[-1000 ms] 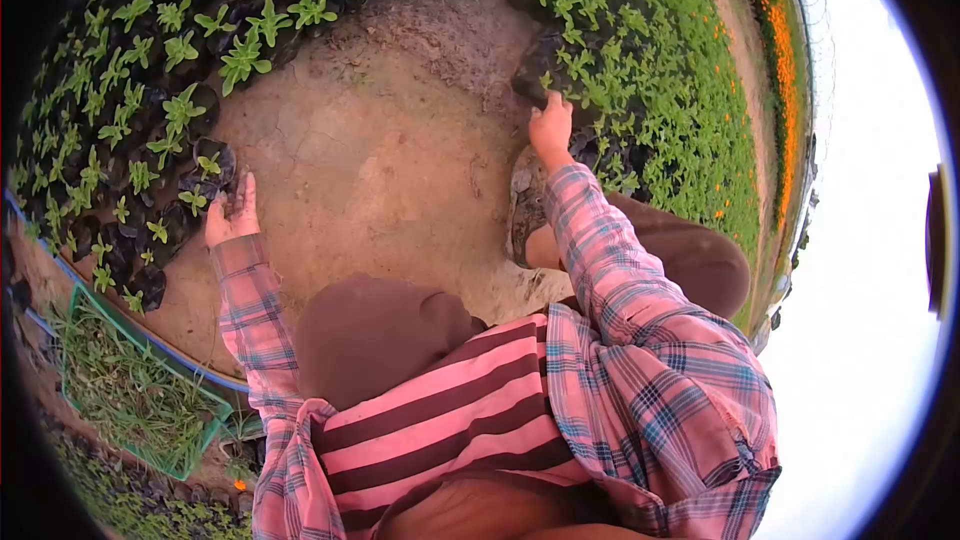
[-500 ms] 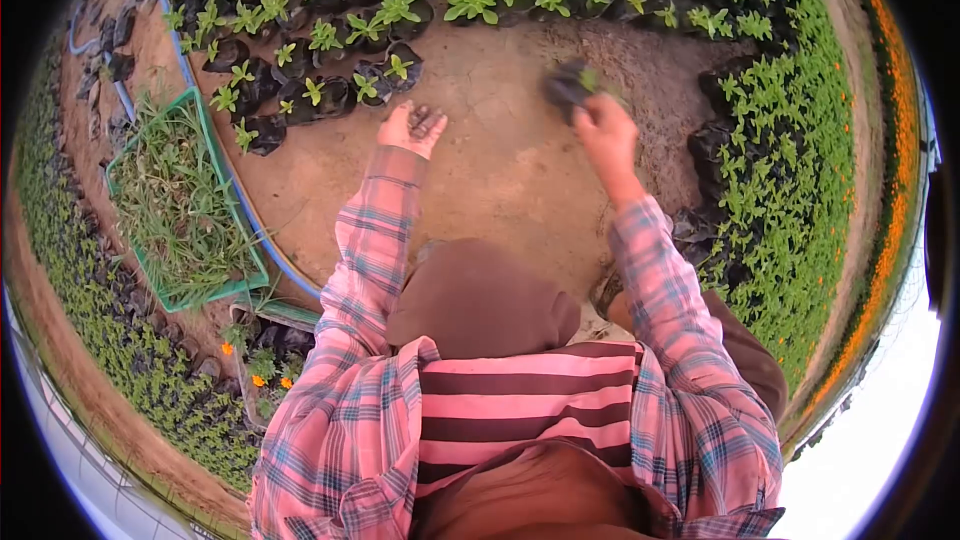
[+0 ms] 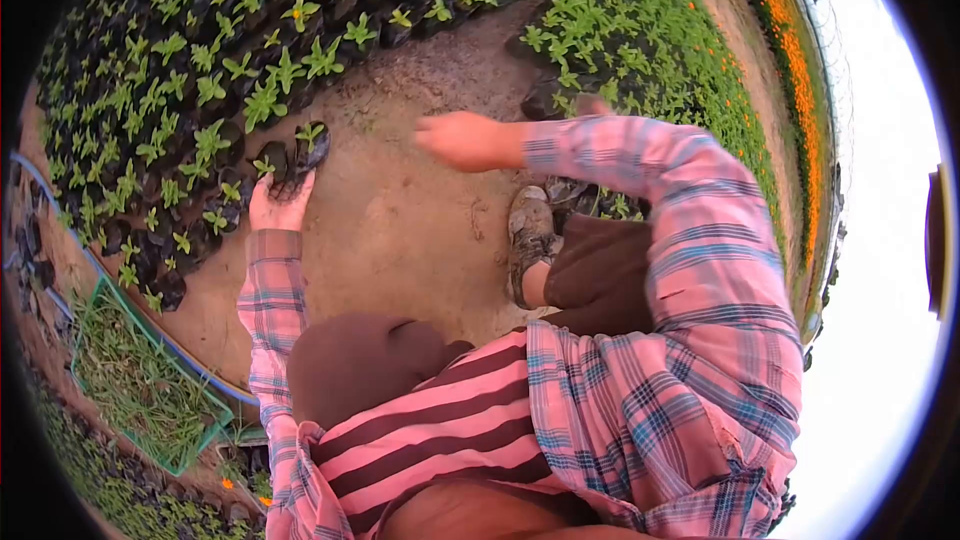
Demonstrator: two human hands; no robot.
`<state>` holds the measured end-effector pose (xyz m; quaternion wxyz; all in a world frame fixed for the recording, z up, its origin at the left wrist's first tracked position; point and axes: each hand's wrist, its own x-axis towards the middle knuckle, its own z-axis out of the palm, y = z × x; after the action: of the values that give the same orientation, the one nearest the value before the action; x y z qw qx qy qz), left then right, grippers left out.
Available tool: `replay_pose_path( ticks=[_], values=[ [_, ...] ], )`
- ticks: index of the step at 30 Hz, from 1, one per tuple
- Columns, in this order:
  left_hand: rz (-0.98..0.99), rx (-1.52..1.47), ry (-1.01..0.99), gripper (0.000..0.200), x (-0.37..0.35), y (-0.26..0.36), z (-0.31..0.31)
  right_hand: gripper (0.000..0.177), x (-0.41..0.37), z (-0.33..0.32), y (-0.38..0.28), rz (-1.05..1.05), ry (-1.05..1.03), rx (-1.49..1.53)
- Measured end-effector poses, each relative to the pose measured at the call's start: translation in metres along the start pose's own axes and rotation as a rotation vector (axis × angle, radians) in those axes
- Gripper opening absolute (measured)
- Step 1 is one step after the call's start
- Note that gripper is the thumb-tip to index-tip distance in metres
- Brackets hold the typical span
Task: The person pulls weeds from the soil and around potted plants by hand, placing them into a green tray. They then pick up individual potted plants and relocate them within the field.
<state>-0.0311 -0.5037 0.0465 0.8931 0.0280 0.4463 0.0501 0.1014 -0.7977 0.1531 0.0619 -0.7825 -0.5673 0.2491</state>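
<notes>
My left hand (image 3: 280, 204) is at the near edge of the block of potted seedlings, its fingers closed about the base of a black plastic seedling bag (image 3: 272, 162). A second seedling bag (image 3: 313, 146) leans beside it, touching the fingertips or nearly so. Dark soil covers part of the fingers. Over the bare ground to the right, my right hand (image 3: 462, 141) is curled into a loose fist, back of the hand upward. Nothing shows sticking out of it, though the palm side is hidden.
Rows of bagged seedlings (image 3: 210, 90) fill the upper left, and denser green plants (image 3: 640, 50) stand upper right. A green crate (image 3: 150, 380) of cut grass and a blue hose (image 3: 200, 368) lie at left. My shoe (image 3: 530, 240) rests on the soil.
The view has swung right. My right hand, earlier carrying a black seedling bag, now shows none. My left hand, earlier over bare soil with its fingers curled, is now at the seedling bags.
</notes>
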Motion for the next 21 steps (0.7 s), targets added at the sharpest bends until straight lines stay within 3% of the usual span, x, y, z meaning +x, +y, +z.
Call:
replay_pose_path(
  ticks=[2,4,6,7,9,10,14,16,17,19,21],
  values=[
    [0.024,0.008,0.034,0.025,0.002,-0.001,0.001,0.026,-0.066,0.003,0.038,0.2,-0.021,-0.005],
    [0.071,0.063,0.078,0.027,0.005,-0.003,-0.006,0.024,-0.115,0.008,0.056,0.537,-0.016,0.03],
    [0.026,0.088,0.107,0.03,-0.004,-0.012,-0.005,0.028,-0.15,0.038,0.077,0.735,0.196,0.134],
    [-0.012,0.098,0.137,0.033,-0.009,-0.017,-0.005,0.028,-0.161,0.052,0.082,0.726,0.194,0.15],
    [-0.089,0.146,0.104,0.044,-0.012,-0.027,-0.005,0.037,-0.171,0.081,0.081,0.889,0.5,0.084],
    [-0.16,0.11,0.088,0.045,-0.01,-0.026,-0.005,0.039,-0.171,0.094,0.087,0.926,0.538,0.024],
    [-0.069,0.0,-0.047,0.045,0.004,-0.023,-0.001,0.037,-0.155,0.107,0.096,0.997,0.588,0.052],
    [0.045,-0.015,0.107,0.039,0.004,-0.027,0.013,0.032,-0.154,0.101,0.105,1.013,0.553,0.093],
    [0.106,0.013,0.088,0.037,0.009,-0.029,0.011,0.03,-0.153,0.097,0.108,1.03,0.493,0.1],
    [0.071,-0.02,0.0,0.036,0.011,-0.028,0.011,0.025,-0.152,0.098,0.119,0.944,0.481,0.074],
    [0.06,-0.047,0.049,0.036,0.007,-0.027,0.014,0.021,-0.155,0.101,0.125,0.887,0.452,0.028]
  ],
)
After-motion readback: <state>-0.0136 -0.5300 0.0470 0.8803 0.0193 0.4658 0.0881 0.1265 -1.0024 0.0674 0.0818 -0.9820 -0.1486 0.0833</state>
